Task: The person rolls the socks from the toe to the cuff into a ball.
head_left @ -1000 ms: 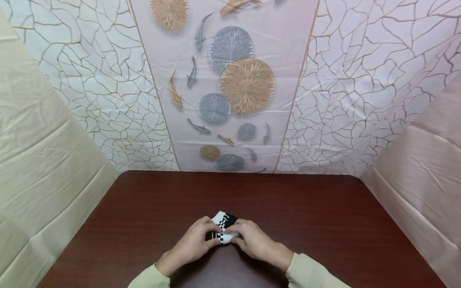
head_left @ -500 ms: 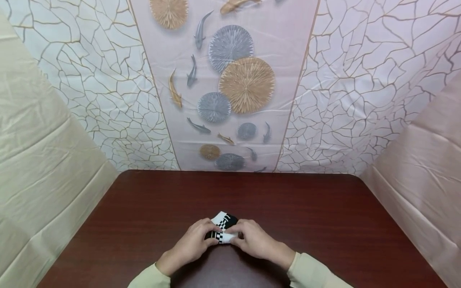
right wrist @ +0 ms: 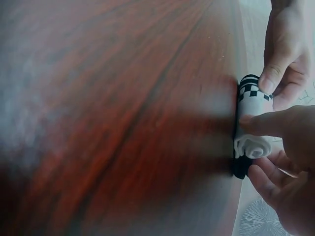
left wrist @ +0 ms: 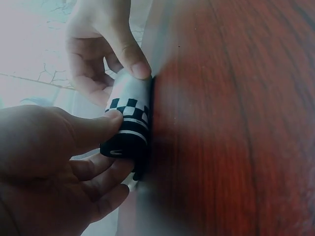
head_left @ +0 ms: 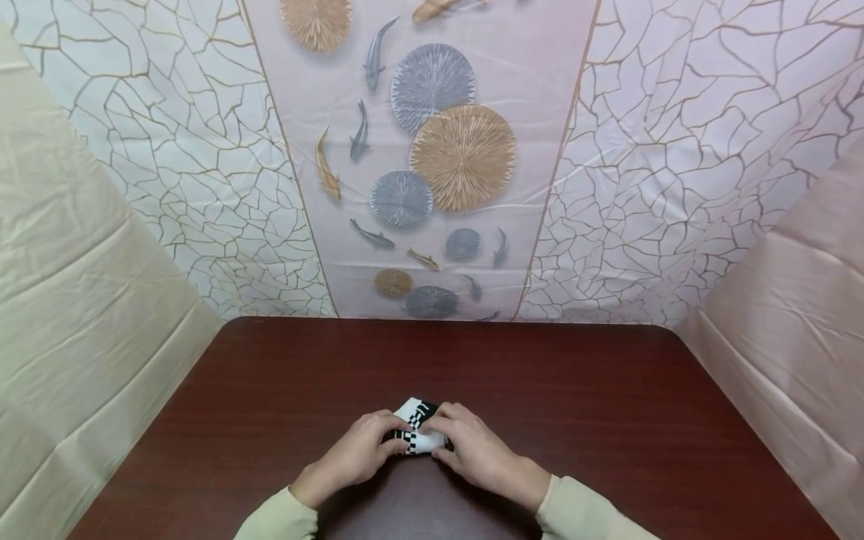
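Observation:
A black-and-white sock [head_left: 428, 442] with a checkered band lies on the table, partly rolled up. Its near part forms a roll [left wrist: 129, 93], while a flat white and black part [head_left: 408, 409] extends beyond it. In the right wrist view the roll's white end [right wrist: 255, 147] shows a spiral of layers. My left hand [head_left: 358, 448] pinches the black striped end of the roll between thumb and fingers. At the white end, my right hand [head_left: 478, 450] grips with its thumb on the near side and fingers over the far side. Fingers partly cover the sock.
The dark red-brown wooden table [head_left: 270, 375] surrounds the hands. Behind it hangs a patterned cloth [head_left: 432, 247] with fish and round motifs. Plain beige cloth [head_left: 88, 300] slopes along the left side, and another beige cloth [head_left: 790, 322] along the right.
The right hand's fingers have shifted slightly forward over the roll, and the left hand has moved a little left. Both hands still hold the sock in nearly the same place.

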`<state>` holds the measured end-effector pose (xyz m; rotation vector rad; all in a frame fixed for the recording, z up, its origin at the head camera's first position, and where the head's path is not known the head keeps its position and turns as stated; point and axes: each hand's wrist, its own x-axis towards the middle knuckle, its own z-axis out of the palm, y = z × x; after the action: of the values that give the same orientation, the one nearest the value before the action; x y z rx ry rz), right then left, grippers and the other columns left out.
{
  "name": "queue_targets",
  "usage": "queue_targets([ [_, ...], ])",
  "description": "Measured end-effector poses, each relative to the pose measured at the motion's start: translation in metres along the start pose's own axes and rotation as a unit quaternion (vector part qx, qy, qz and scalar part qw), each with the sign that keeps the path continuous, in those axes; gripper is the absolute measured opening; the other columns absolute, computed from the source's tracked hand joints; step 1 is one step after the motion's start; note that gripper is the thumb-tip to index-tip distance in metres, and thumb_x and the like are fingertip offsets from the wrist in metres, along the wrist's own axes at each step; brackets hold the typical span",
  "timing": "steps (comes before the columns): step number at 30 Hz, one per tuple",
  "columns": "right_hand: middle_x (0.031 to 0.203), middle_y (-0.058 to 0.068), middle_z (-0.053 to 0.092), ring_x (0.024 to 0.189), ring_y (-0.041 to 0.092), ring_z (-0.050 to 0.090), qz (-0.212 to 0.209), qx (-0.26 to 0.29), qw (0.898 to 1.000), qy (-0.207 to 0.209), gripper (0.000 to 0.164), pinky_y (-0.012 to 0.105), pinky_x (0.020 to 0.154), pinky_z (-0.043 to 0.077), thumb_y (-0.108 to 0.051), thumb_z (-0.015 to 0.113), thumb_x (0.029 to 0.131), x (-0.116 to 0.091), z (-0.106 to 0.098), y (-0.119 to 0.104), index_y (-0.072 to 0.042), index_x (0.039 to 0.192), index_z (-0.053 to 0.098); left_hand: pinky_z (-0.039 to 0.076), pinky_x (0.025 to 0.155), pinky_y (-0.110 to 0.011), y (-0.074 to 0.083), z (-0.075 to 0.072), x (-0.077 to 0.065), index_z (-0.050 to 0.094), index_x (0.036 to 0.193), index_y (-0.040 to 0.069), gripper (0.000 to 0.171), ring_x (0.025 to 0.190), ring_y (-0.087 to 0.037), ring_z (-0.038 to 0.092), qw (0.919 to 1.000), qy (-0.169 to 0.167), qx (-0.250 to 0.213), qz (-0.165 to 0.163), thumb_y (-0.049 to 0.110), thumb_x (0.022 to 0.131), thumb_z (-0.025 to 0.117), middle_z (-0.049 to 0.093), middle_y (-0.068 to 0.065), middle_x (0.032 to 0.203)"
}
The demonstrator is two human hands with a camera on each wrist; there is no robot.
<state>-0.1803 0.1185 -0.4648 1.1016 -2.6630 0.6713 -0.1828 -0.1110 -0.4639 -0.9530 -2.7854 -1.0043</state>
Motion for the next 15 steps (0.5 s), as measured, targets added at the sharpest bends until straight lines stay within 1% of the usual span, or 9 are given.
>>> queue_targets([
  [4,0.101,-0.005,0.062,0.091,0.009,0.060,-0.027,-0.001,1.000,0.013,0.028,0.028,0.079,0.052,-0.008,0.080,0.085,0.0006,0.0015,0.0021,-0.015,0.111,0.073,0.052,0.087,-0.038,0.0003,-0.0014,-0.0006,0.074,0.109,0.006,0.019,0.100,-0.019,0.064,0.9998,-0.008,-0.010,-0.015,0.014,0.092,0.073,0.068,-0.001,0.105],
  [7,0.098,-0.004,0.063,0.088,0.008,0.060,-0.035,0.007,0.999,0.014,0.025,0.027,0.077,0.052,-0.008,0.078,0.087,0.0009,0.0011,0.0026,-0.014,0.111,0.074,0.052,0.087,-0.039,0.0008,-0.0010,-0.0016,0.074,0.111,0.006,0.021,0.100,-0.019,0.064,0.9997,-0.007,-0.016,-0.018,0.016,0.093,0.073,0.068,0.000,0.105],
  [12,0.094,-0.004,0.062,0.084,0.007,0.059,-0.019,0.026,0.999,-0.006,0.024,0.025,0.074,0.051,-0.006,0.075,0.088,0.0025,-0.0021,0.0012,-0.016,0.110,0.075,0.051,0.088,-0.039,0.0016,0.0025,-0.0030,0.074,0.110,0.009,0.024,0.100,-0.016,0.062,0.9999,0.011,-0.004,-0.012,0.016,0.087,0.079,0.065,0.004,0.104],
  [15,0.093,-0.004,0.063,0.083,0.007,0.059,-0.006,0.033,0.999,-0.024,0.024,0.024,0.072,0.051,-0.005,0.074,0.088,0.0045,-0.0052,-0.0004,-0.016,0.109,0.076,0.049,0.090,-0.038,0.0023,0.0059,-0.0044,0.072,0.112,0.013,0.031,0.102,-0.014,0.058,0.9996,0.023,0.014,-0.003,0.012,0.083,0.082,0.062,0.006,0.105],
])
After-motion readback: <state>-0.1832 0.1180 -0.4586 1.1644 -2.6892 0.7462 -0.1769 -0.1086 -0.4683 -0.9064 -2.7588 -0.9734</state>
